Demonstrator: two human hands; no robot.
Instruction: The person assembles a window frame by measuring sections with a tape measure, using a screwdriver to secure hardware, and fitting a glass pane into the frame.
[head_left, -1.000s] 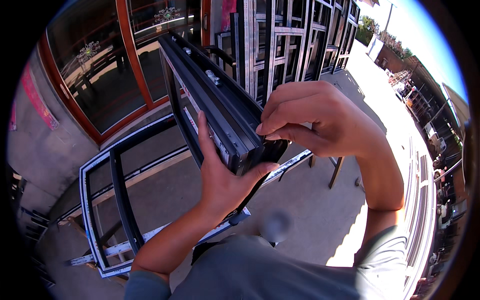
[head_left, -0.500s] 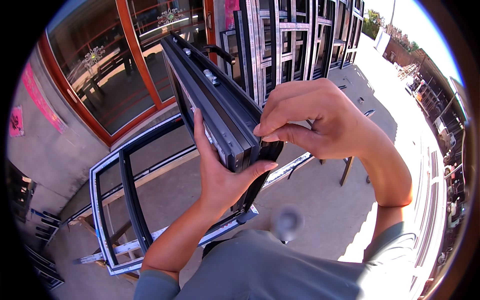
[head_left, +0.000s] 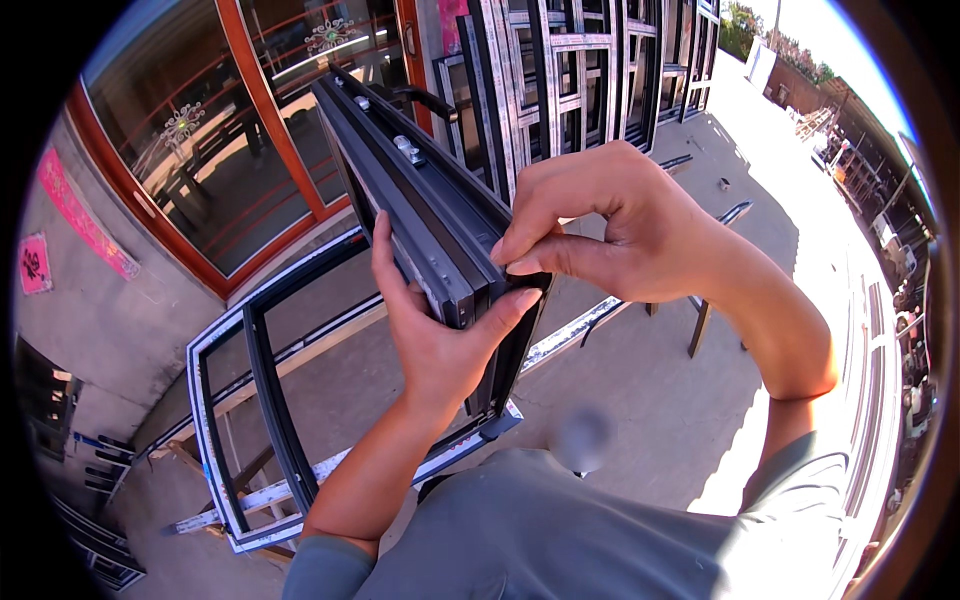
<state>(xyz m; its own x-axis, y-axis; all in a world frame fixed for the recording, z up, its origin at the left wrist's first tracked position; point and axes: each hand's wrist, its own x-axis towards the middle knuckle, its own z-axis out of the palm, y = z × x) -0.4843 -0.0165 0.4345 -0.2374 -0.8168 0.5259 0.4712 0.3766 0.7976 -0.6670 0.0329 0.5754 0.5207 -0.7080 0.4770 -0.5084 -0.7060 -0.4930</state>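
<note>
A dark grey window sash (head_left: 420,204) stands tilted in front of me, its grooved edge turned up. My left hand (head_left: 428,345) wraps round its near corner, with fingers along the left face and the thumb across the end. My right hand (head_left: 630,232) has thumb and index finger pinched together against the sash's right edge, close to that corner. Whatever sits between those fingertips is too small or hidden to name. Metal locking studs (head_left: 407,148) show in the groove farther up, and a black handle (head_left: 430,101) juts from the right side.
Below the sash, a larger window frame (head_left: 262,375) with white protective film lies on wooden supports. Many filmed frames (head_left: 570,80) lean upright at the back. An orange-brown framed glass door (head_left: 262,130) stands behind, left. Long profiles (head_left: 860,400) line the right side.
The sash and both hands have shifted slightly left in the picture. My right hand's pinch stays at the sash edge near the corner, and my left hand keeps its hold.
</note>
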